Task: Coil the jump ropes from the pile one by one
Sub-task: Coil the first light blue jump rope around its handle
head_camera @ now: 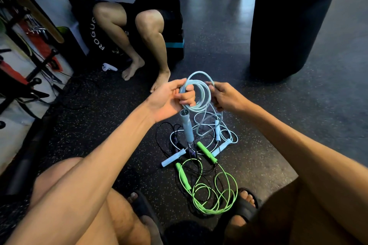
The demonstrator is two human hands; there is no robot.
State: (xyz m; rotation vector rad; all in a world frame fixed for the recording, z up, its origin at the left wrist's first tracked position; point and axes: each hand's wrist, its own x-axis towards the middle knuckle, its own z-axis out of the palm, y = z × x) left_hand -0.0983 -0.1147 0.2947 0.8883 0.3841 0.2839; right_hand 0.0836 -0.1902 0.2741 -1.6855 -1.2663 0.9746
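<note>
My left hand [172, 99] grips a bundle of loops of a light blue jump rope [203, 93] held above the floor, with one blue handle [187, 128] hanging down from the fist. My right hand [225, 95] pinches the same rope at the right side of the coil. The rope's loose end trails down to the pile [199, 145] below, where another light blue rope with handles, a black rope and a green jump rope [215, 195] with two green handles lie tangled on the floor.
Another person sits opposite on a black box, bare feet [143, 71] near the pile. A black punching bag [288, 26] stands at the right. A rack with gear fills the left edge. My knees and sandalled feet [245, 205] frame the pile.
</note>
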